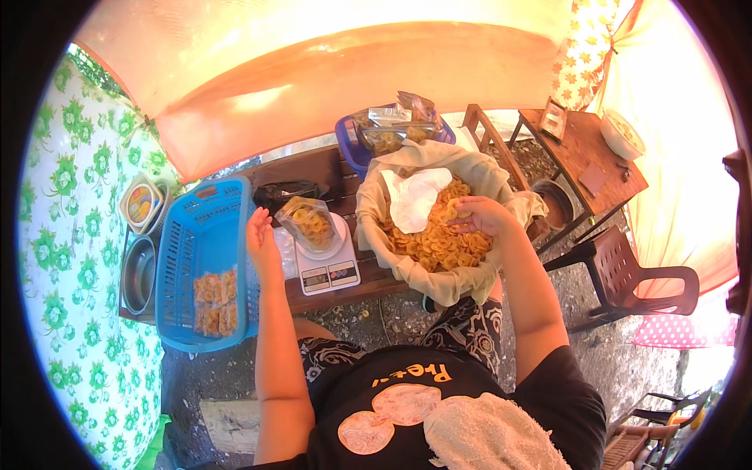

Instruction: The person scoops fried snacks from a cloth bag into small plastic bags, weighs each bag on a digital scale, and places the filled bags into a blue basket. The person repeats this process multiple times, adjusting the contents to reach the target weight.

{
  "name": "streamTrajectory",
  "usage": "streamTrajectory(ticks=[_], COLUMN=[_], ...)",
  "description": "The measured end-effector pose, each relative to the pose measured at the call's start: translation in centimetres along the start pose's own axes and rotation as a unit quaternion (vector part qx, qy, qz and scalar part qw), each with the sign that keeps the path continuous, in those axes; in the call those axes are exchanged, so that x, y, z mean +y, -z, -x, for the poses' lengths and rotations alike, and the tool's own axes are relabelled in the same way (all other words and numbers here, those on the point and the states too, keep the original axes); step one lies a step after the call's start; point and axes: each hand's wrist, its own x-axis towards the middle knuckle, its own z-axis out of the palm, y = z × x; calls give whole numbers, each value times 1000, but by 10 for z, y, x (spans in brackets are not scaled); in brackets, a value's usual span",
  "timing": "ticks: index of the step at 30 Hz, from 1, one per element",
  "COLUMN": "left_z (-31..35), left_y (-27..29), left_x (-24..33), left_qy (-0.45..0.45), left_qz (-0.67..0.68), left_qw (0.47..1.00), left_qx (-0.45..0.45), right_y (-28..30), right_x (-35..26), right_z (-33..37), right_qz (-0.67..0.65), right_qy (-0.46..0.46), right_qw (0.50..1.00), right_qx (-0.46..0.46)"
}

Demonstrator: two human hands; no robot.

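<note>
A pale towel (489, 435) lies over my dark shirt, and my lap is cut off from sight beneath it. My left hand (264, 235) is up beside the right rim of one light-blue basket (205, 192), fingers loosely extended, palm hard to make out. My right hand (482, 215) reaches over the chips (442, 247) with fingers bent — I cannot tell whether they pinch a chip. The chips heap inside a cloth-lined container (450, 290); the cloth hides its walls, and one white sheet (415, 196) covers the chips' far left part.

Between my hands, one scale (329, 270) sits close to the front edge of the table (305, 301), carrying one clear bag of chips (307, 223) that hides most of its plate. A narrow strip of wood separates scale and container. The light-blue basket juts past the front edge; its near end holds packets (215, 301) — four, as best I can count — with bare bottom beyond. Behind the container, one dark-blue basket (348, 149) holds bagged chips, too overlapped to count. To the right, past open ground, stand one brown chair (619, 262) and a smaller table (580, 168) bearing one white bowl (623, 135).
</note>
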Motion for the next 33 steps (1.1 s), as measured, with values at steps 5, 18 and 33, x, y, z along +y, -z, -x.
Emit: streamTrajectory(ticks=[5,18,33], left_z=[-3,68,72], left_y=[0,-123,-217], left_x=[4,52,-5], left_qy=[-9,-275,253], left_qz=[-2,-167,96], left_qw=[1000,936,908], left_qx=[20,-145,-321], right_y=[-2,-33,-47], right_x=[-1,-7,-6], right_z=[6,7,18], right_qz=[-68,-46,152], right_qy=[15,53,109], right_qw=[996,997,980], right_qx=[-51,-36,61])
